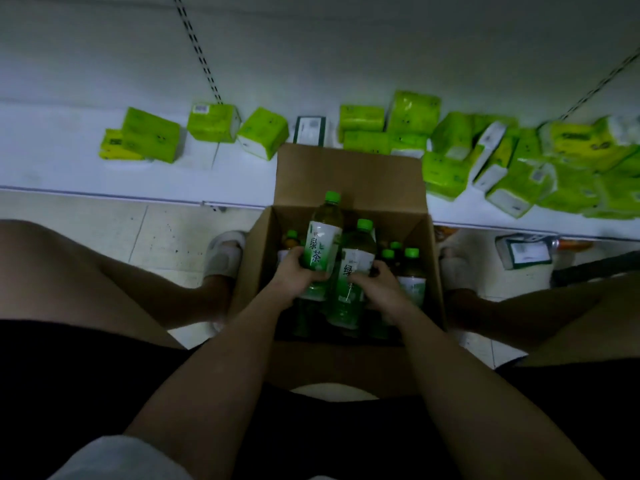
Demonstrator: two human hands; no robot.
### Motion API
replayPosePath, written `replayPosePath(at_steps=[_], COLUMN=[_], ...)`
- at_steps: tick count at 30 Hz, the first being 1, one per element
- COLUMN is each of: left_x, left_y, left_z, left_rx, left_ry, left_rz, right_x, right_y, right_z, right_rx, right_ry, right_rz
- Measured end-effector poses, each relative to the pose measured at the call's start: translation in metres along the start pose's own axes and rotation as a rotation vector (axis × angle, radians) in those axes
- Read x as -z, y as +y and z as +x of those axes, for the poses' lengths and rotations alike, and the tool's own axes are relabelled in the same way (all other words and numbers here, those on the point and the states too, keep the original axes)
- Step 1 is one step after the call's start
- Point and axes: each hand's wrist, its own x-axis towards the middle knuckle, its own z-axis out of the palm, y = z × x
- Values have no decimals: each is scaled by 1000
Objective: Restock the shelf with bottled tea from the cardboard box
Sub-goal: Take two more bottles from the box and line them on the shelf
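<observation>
An open cardboard box [349, 174] stands on the floor between my knees, its far flap leaning against the white shelf [69, 168]. My left hand [298, 275] grips a green-capped tea bottle [323, 237] raised above the box. My right hand [381, 289] holds a second tea bottle [353, 265] beside it, a little lower. Several more tea bottles [410, 271] stand inside the box, mostly at its right side, partly hidden by my hands.
Several green and yellow tissue packs [149, 136] lie scattered along the low shelf, piled thickest at the right [519, 168]. A bare stretch of shelf lies at the left. My feet in white slippers [223, 254] flank the box on the tiled floor.
</observation>
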Motion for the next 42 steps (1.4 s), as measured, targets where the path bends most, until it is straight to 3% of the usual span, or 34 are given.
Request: replayPosePath(at_steps=[9, 18, 23, 31, 42], left_x=[17, 25, 19, 23, 63], left_y=[67, 103, 104, 144, 235], left_z=[-28, -50, -58, -75, -138], left_rx=[-270, -460, -341, -534, -810], left_ry=[-18, -126, -126, -30, -104], left_rz=[-193, -517, -465, -409, -390], right_x=[8, 7, 4, 6, 22], right_y=[-72, -123, -134, -165, -258], right_z=[-35, -98, -121, -128, -176], right_rx=[237, 365, 438, 543, 829], right_ry=[-127, -139, -182, -121, -19], right_rz=[439, 574, 500, 473, 265])
